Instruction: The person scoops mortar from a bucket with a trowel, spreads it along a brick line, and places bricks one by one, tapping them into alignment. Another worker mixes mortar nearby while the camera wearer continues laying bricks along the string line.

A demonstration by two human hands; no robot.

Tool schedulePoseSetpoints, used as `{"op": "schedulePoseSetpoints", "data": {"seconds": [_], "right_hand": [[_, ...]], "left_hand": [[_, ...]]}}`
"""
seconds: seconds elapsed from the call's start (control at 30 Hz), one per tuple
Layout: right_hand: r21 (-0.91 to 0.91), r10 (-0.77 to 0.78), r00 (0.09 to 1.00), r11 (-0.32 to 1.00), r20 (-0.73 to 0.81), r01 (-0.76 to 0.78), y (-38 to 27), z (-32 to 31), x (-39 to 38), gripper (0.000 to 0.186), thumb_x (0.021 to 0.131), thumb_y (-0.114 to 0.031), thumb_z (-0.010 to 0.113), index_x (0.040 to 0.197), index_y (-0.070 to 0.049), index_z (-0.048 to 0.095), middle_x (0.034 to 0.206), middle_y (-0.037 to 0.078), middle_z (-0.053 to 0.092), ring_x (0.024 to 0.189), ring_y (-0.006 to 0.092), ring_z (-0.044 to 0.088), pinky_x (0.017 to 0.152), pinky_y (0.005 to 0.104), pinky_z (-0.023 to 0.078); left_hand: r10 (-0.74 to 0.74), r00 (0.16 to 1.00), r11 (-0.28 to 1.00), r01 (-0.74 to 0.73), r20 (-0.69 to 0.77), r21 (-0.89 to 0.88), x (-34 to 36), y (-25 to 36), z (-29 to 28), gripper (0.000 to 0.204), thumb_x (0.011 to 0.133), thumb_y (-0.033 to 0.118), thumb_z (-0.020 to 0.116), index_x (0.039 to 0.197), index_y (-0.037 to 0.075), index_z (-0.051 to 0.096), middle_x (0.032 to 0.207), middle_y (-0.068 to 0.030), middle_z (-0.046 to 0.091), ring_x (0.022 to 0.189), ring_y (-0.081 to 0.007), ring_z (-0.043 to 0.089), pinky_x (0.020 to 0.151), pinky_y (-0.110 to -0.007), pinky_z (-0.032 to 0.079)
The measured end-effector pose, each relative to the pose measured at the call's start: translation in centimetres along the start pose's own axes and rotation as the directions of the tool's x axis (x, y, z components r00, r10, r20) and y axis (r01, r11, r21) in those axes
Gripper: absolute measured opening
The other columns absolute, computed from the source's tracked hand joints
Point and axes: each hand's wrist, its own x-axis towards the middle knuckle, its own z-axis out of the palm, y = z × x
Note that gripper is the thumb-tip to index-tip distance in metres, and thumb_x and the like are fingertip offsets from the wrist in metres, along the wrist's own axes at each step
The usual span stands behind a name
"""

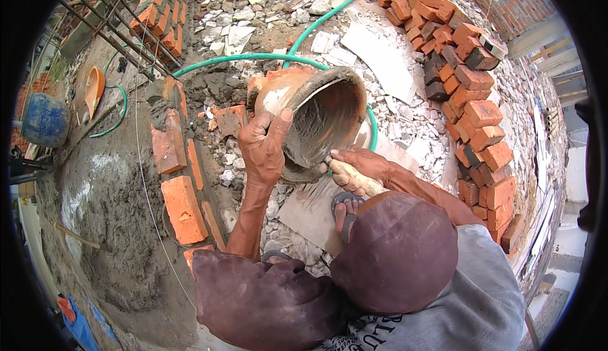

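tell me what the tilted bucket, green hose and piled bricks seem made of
Tilted bucket: perhaps plastic, dull orange-brown; caked grey mortar leaves it open. Green hose: probably plastic or rubber, smooth, bending in even curves. Piled bricks: likely fired clay, matt, rough, orange-red with some darkened.

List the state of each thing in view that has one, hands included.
Mortar bucket: tilted, mortar-smeared inside
Pale tool handle: gripped
Left hand: clasping bucket rim
Right hand: closed around handle
Green hose: lying in curves across rubble
Brick pile: loosely stacked
Grey mortar patch: spread unevenly
Blue drum: scuffed
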Motion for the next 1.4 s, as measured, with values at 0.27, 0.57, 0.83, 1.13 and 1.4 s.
{"op": "schedulePoseSetpoints", "data": {"seconds": [0.27, 0.57, 0.83, 1.13, 1.4], "right_hand": [[-0.462, -0.161, 0.987, 0.876, -0.010, 0.138, -2.5, 1.1, -4.9, 0.047, 0.104, -0.036, 0.044, 0.132, 0.003, 0.049, 0.073, 0.004, 0.059, 0.052, 0.0075, 0.053, 0.043, 0.0243, 0.044], [-0.973, -0.433, 0.901, -0.202, -0.016, -0.115, -4.8, -1.4, -0.9, 0.025, 0.093, -0.016, 0.054, 0.082, 0.007, 0.053, 0.063, 0.023, 0.054, 0.062, 0.0396, 0.060, 0.060, 0.0485, 0.046], [-0.937, -0.406, 0.913, 0.305, 0.036, 0.172, -2.6, 0.8, 1.1, 0.031, 0.092, -0.025, 0.063, 0.088, 0.004, 0.056, 0.064, 0.012, 0.057, 0.054, 0.0210, 0.059, 0.050, 0.0375, 0.047], [-0.684, -0.275, 0.942, 0.725, -0.190, 0.074, -5.0, 5.6, -6.1, 0.030, 0.091, -0.028, 0.068, 0.097, 0.001, 0.062, 0.067, 0.003, 0.060, 0.050, 0.0097, 0.056, 0.043, 0.0251, 0.045], [-0.836, -0.269, 0.935, 0.547, -0.231, -0.049, -13.6, 11.5, -12.9, 0.042, 0.088, -0.029, 0.076, 0.112, 0.003, 0.063, 0.065, 0.002, 0.059, 0.048, 0.0073, 0.054, 0.042, 0.0225, 0.043]], "left_hand": [[-0.059, 0.998, 0.997, 0.058, 0.022, 0.044, -0.3, 0.3, 0.5, 0.045, 0.094, 0.025, 0.068, 0.063, 0.003, 0.045, 0.060, 0.0053, 0.035, 0.060, -0.0059, 0.031, 0.049, -0.027, 0.028], [-0.056, 0.998, 0.991, 0.052, 0.027, 0.121, -1.6, 0.7, 1.9, 0.042, 0.093, 0.026, 0.070, 0.065, 0.002, 0.048, 0.060, 0.0036, 0.040, 0.061, -0.0066, 0.034, 0.052, -0.028, 0.031], [-0.021, 0.990, 0.999, 0.015, -0.140, -0.044, -0.2, -1.5, -0.4, 0.040, 0.092, 0.028, 0.071, 0.067, 0.002, 0.055, 0.061, 0.0049, 0.042, 0.062, -0.0062, 0.035, 0.054, -0.026, 0.031], [-0.268, 0.855, 0.948, 0.151, -0.444, -0.280, 0.9, -2.3, -2.2, 0.039, 0.093, 0.037, 0.068, 0.087, -0.002, 0.069, 0.073, 0.0033, 0.054, 0.067, -0.0070, 0.042, 0.062, -0.024, 0.035], [-0.410, 0.850, 0.881, 0.274, -0.331, -0.386, -3.5, -5.8, 1.3, 0.047, 0.101, 0.042, 0.054, 0.097, -0.003, 0.067, 0.074, -0.0039, 0.054, 0.070, -0.0143, 0.046, 0.065, -0.033, 0.041]]}}
